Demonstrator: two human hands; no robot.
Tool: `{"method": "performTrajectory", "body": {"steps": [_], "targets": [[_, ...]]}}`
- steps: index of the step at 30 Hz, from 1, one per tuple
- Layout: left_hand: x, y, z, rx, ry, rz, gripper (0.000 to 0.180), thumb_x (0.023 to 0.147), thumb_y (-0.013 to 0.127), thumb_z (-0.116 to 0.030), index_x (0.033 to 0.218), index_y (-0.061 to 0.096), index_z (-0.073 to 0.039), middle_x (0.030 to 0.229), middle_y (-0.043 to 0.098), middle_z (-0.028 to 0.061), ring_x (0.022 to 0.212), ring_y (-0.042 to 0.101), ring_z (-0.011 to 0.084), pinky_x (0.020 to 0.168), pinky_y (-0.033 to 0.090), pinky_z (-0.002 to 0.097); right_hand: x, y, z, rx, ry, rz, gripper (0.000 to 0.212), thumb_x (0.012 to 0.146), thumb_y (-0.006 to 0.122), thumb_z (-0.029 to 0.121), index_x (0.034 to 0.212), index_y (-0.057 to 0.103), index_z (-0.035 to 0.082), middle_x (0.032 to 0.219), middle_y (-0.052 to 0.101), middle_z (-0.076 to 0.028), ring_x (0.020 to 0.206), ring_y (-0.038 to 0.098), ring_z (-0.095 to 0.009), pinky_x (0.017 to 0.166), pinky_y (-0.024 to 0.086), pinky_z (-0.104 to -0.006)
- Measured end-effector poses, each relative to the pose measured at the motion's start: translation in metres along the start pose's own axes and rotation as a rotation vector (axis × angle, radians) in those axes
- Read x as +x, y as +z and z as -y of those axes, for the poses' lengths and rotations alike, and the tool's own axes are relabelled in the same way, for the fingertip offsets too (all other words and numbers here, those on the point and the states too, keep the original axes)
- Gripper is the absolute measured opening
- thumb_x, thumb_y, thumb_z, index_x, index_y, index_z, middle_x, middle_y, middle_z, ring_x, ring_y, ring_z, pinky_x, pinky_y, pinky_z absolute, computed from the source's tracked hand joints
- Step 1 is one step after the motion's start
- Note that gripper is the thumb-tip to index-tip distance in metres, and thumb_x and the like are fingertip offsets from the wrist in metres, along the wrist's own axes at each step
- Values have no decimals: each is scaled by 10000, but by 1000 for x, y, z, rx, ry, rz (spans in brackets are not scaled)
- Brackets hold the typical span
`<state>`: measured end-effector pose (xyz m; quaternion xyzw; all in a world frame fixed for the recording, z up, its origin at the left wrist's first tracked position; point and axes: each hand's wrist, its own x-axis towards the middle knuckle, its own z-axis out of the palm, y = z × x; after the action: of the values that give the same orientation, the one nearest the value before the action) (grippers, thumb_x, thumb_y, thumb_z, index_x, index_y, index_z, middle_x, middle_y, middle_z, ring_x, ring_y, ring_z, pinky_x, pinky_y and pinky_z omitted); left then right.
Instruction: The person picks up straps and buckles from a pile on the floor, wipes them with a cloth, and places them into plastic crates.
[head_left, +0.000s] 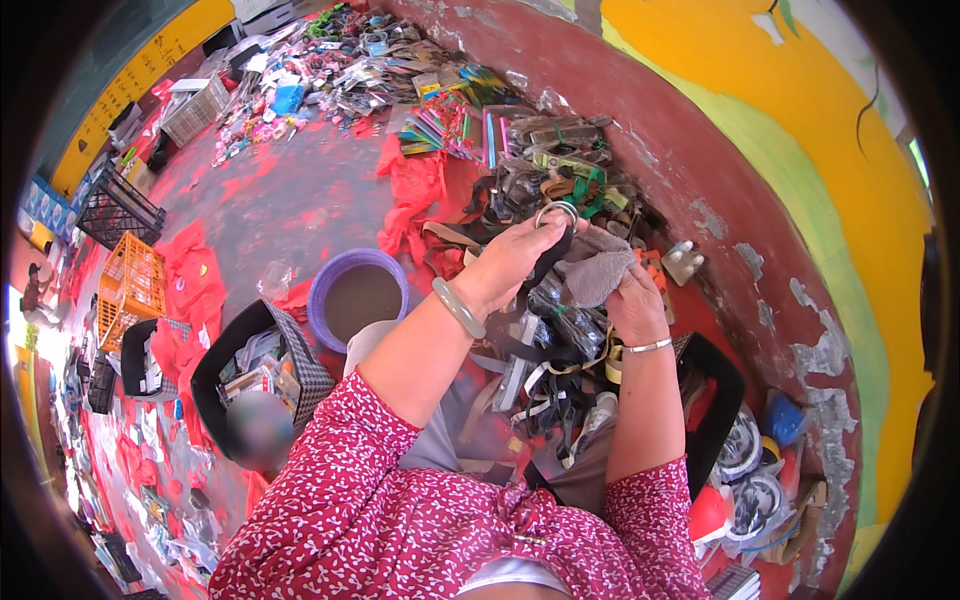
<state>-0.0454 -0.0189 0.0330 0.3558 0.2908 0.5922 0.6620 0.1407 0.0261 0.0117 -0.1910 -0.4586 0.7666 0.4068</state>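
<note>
My left hand, a pale bangle on its wrist, is closed on a black belt. At its fingertips sits the belt's silver ring buckle. My right hand grips a grey-brown cloth, which hangs against the belt between my hands. The right fingers are partly hidden by the cloth. Below both hands lies a tangled heap of belts and straps, some black, some cream, with clear-wrapped pieces among them.
Left of my knees stands a purple basin of murky water. A checked box of small goods is nearby, with an orange crate farther left. Wrapped goods pile up along the peeling wall. A black-rimmed box stands by my right arm.
</note>
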Motion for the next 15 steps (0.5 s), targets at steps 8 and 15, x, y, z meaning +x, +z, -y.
{"method": "performTrajectory", "body": {"steps": [8,15], "targets": [[-1,-4,12,974,211,35,336,942,381,-303,1182,526,-116,1360,382,43,1361,45,221,1090,15,404,10,21,-30,159,-13,-23,563,707,720,100,1184,424,52,1107,525,-42,1042,513,-154,865,444,-301],[9,-12,13,862,240,311,312,938,381,-257,1142,547,-88,1296,465,31,1348,131,230,1095,-43,402,-3,12,-29,170,207,136,408,845,589,186,1190,450,18,1082,557,-59,978,558,-159,850,448,-301]]}}
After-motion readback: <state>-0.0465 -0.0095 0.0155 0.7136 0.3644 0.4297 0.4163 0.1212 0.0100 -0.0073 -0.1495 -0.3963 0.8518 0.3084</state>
